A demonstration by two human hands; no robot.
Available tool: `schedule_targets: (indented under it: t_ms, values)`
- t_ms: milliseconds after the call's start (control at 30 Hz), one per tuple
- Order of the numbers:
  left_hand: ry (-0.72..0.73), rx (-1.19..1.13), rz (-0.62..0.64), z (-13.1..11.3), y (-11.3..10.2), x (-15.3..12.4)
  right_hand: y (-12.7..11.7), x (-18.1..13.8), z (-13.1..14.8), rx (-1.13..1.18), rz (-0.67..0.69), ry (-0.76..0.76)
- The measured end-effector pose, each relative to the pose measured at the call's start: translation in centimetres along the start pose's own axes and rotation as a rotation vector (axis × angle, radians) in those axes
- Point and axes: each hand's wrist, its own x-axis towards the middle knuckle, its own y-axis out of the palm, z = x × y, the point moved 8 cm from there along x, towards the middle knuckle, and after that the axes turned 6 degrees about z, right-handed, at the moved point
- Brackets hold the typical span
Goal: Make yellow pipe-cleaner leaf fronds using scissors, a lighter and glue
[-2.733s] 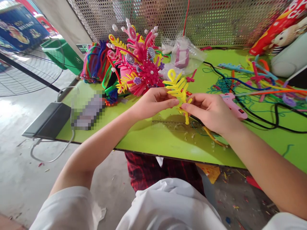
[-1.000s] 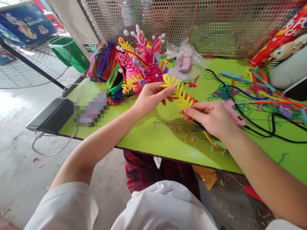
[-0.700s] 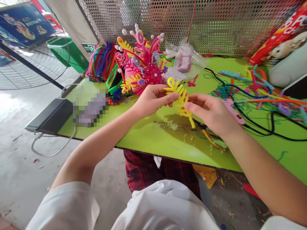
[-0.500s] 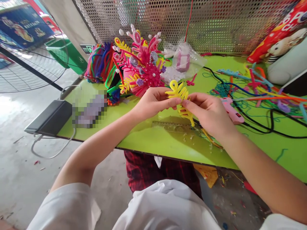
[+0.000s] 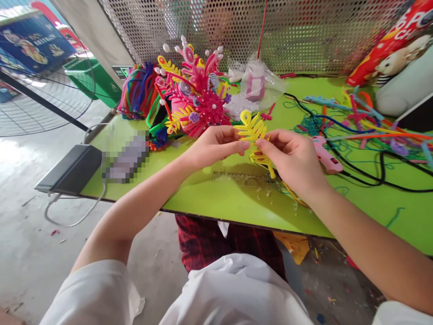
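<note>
Between my two hands, above the table, is a yellow pipe-cleaner leaf point(image 5: 252, 130) with a round loop at its top and fronds down both sides. My left hand point(image 5: 215, 145) is closed at its left side, thumb in front and fingers partly hidden behind the fronds. The thumb and fingers of my right hand point(image 5: 295, 157) pinch the leaf's right side near the middle. Its stem end points down toward a clear ruler point(image 5: 233, 177) lying on the table. A pink flower arrangement point(image 5: 203, 97) with pearl beads and similar yellow leaves stands behind my left hand.
A pink glue gun point(image 5: 327, 158) and its black cable lie right of my right hand. Pipe-cleaner bundles point(image 5: 137, 92) stand at the back left. A phone point(image 5: 126, 158), blurred out, and a dark box point(image 5: 72, 167) sit at left. Loose pipe cleaners point(image 5: 365, 115) clutter the right.
My left thumb has slid slightly left, away from the leaf's middle and my right thumb. The leaf stays in nearly the same place, and the view has shifted a little.
</note>
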Motion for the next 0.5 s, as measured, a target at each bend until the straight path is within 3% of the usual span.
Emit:
schedule_targets:
  t_ms: [100, 167, 300, 433, 500]
  values:
    - [0.016, 0.055, -0.044, -0.2, -0.9, 0.1, 0.3, 0.0, -0.6, 0.007, 0.016, 0.032]
    - [0.033, 0.066, -0.043, -0.3, -1.3, 0.2, 0.8, 0.0, -0.9, -0.07, 0.113, 0.064]
    - [-0.078, 0.167, 0.15, 0.9, -1.2, 0.6, 0.0, -0.3, -0.9, -0.43, 0.333, 0.102]
    - [-0.216, 0.401, 0.482, 3.0, -0.3, 0.1, -4.7, -0.9, 0.9, -0.572, 0.178, 0.042]
    - [-0.228, 0.524, 0.549, 3.4, -0.1, 0.0, -6.7, -1.9, 1.5, -0.642, 0.094, 0.041]
